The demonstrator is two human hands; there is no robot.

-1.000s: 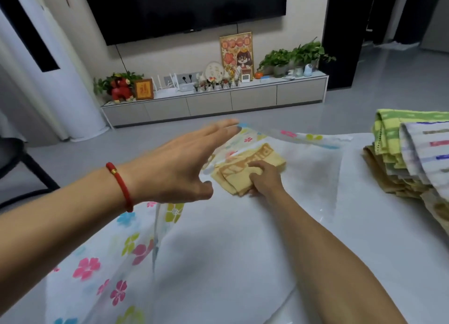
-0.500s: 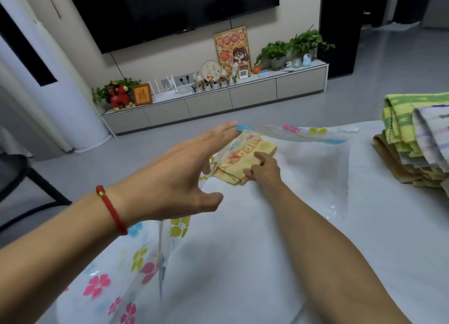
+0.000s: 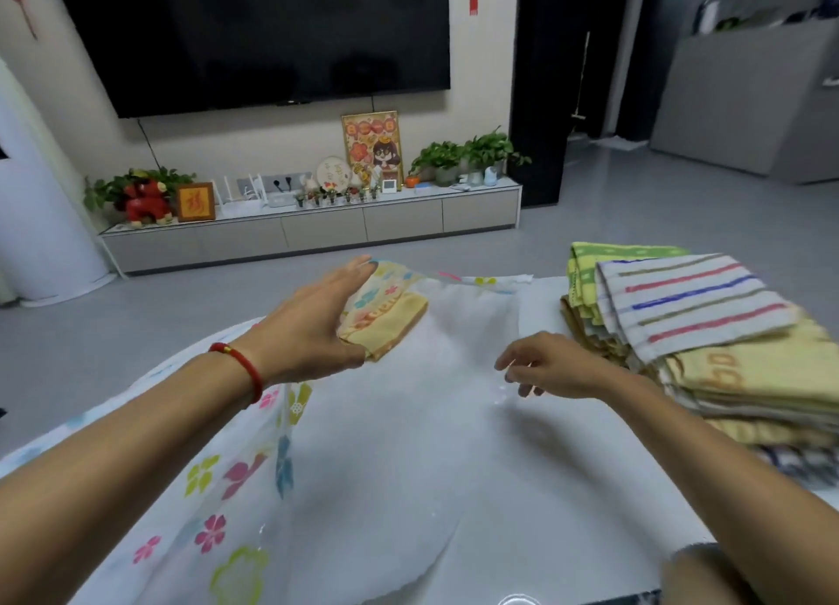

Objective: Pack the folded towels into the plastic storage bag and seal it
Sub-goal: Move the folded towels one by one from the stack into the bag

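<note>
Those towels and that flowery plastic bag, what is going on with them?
A person is packing folded towels into a flower-printed plastic storage bag spread on a white table. The left hand holds up the bag's top layer with straight fingers. One yellow towel already lies inside, at the far end. The right hand is empty, fingers loosely curled, beside the stack of folded towels waiting on the right. The bag is not sealed yet.

Ahead of you, a dark television (image 3: 254, 36) on a cream wall (image 3: 481, 73) — low grey cabinet (image 3: 318, 232) below, grey floor (image 3: 181, 304).
</note>
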